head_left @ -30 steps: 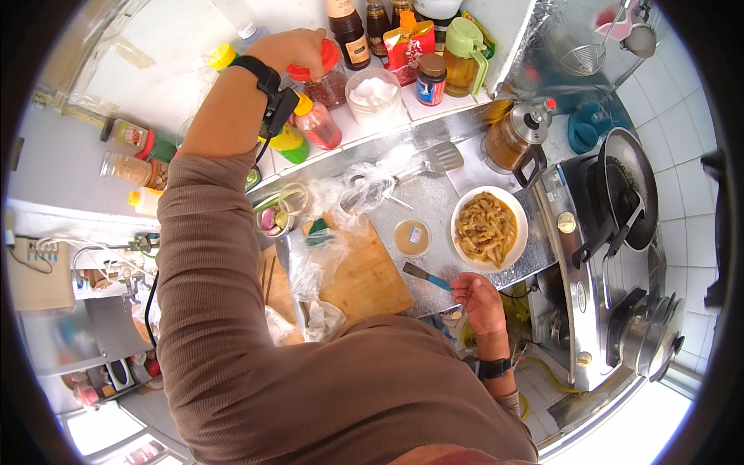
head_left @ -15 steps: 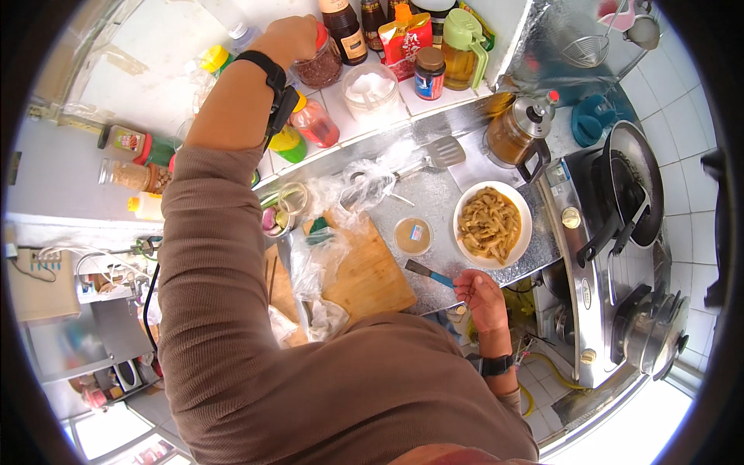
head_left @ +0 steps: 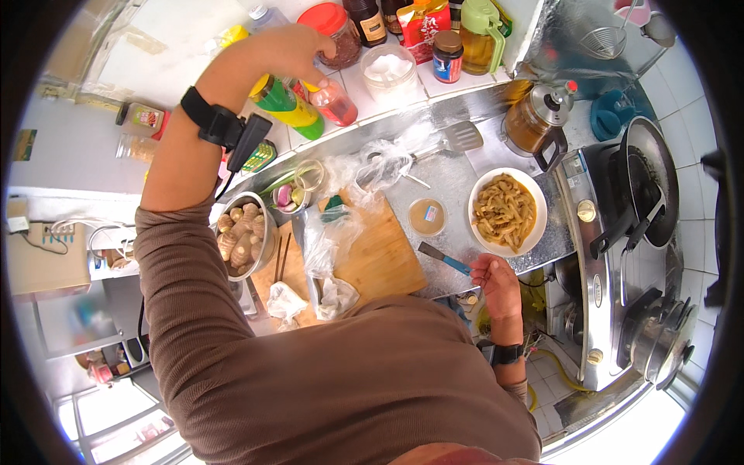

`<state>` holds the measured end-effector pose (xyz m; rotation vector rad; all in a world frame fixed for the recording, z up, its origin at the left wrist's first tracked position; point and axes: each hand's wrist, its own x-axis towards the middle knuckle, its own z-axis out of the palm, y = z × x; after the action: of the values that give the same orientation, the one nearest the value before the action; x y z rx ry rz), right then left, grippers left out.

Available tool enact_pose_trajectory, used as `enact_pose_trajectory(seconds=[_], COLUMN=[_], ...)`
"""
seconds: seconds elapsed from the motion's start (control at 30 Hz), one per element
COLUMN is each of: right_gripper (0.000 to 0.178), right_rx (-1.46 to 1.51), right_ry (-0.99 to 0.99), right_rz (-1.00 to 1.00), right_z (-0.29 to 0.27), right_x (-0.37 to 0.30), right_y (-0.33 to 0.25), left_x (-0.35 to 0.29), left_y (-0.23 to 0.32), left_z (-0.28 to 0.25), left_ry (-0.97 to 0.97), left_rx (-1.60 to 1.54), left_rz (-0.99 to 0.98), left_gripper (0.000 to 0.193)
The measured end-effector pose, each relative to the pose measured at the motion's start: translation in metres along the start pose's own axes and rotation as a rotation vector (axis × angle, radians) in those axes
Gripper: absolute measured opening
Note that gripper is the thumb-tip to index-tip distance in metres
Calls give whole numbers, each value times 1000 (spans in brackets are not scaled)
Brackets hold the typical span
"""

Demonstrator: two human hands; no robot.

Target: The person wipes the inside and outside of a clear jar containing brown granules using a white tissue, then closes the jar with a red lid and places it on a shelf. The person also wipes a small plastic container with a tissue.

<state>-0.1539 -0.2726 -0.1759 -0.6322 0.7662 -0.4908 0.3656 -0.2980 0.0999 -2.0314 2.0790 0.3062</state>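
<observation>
My left hand (head_left: 287,53) reaches over the back shelf with thumb and forefinger apart. It is beside a red-lidded jar (head_left: 345,45) of dark red-brown contents and just above an orange-capped bottle (head_left: 335,105) of red sauce. A green-and-yellow bottle (head_left: 288,107) stands under its wrist. At the counter's front edge, my right hand (head_left: 497,285) has its fingers curled at the end of a flat tool's blue handle (head_left: 455,263); the tool's dark, flat end points left. Close by is a white bowl (head_left: 474,226) of cooked strips in brown sauce.
A wooden cutting board (head_left: 387,260) bears a knife, chopsticks and plastic bags. Left of it sits a metal bowl (head_left: 267,252) of knobbly roots. A small round container (head_left: 427,217), a spatula (head_left: 463,136) and a glass kettle (head_left: 528,124) lie further right, before the stove (head_left: 587,310) with pans.
My left hand has let go of the red-lidded jar and shifted left and nearer, toward the orange-capped bottle. The whole view has moved slightly, uncovering the metal bowl. My right hand keeps its pose.
</observation>
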Motion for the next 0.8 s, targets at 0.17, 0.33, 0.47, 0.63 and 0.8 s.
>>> enact_pose_trajectory(seconds=[0.17,0.33,0.47,0.63,0.8], right_gripper=[31,30,30,33,31], right_rx=[-25,-35,-55,-70,-84], right_ry=[-31,-51,-35,-58,-16], right_rz=[40,37,42,24,26], right_z=[6,10,10,8,8], right_x=[5,6,5,7,3], right_y=[-3,-7,-7,-8,-10], left_x=[-4,7,22,36,42], left_y=[15,-4,-23,-38,-38], left_z=[30,33,34,44,40], left_ry=[51,97,231,168,63], left_rx=[127,257,267,283,373], left_rz=[-108,-227,-292,-335,-263], left_gripper=[39,33,29,31,34])
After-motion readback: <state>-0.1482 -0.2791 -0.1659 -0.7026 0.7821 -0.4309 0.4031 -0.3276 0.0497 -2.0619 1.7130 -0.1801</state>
